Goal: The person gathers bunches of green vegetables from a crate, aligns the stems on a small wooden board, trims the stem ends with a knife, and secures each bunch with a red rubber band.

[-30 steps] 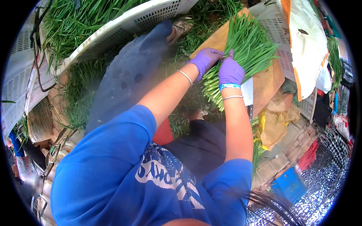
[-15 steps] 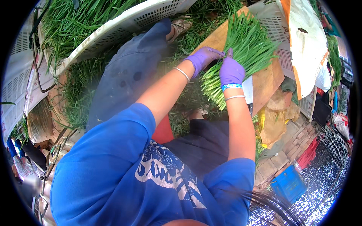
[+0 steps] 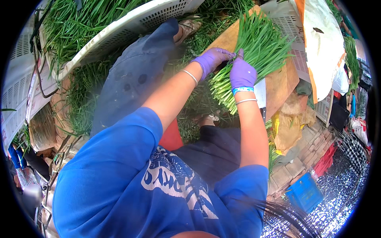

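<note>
A thick bunch of green chives (image 3: pixel 264 41) lies over a wooden board (image 3: pixel 282 81), its pale cut ends (image 3: pixel 223 90) toward me and its leaves fanning out to the far right. My right hand (image 3: pixel 243 75), in a purple glove, is closed around the stems with the thumb up. My left hand (image 3: pixel 212 61), gloved alike, is closed at the bunch's left side, fingertips pinched close to the right thumb. Whatever is between those fingertips is too small to make out. Partly hidden behind my right wrist is a knife (image 3: pixel 260 93) with a pale blade and dark handle.
A big white perforated crate (image 3: pixel 131 29) full of loose greens (image 3: pixel 87 23) stands at the far left. Cut leaves litter the ground around my legs. At right are a white sack (image 3: pixel 323 47), yellow and brown bags (image 3: pixel 287 133) and a blue box (image 3: pixel 304 193) on the paving.
My left hand has shifted very slightly to the left and away from me. The right hand keeps its grip, and the bunch has barely moved.
</note>
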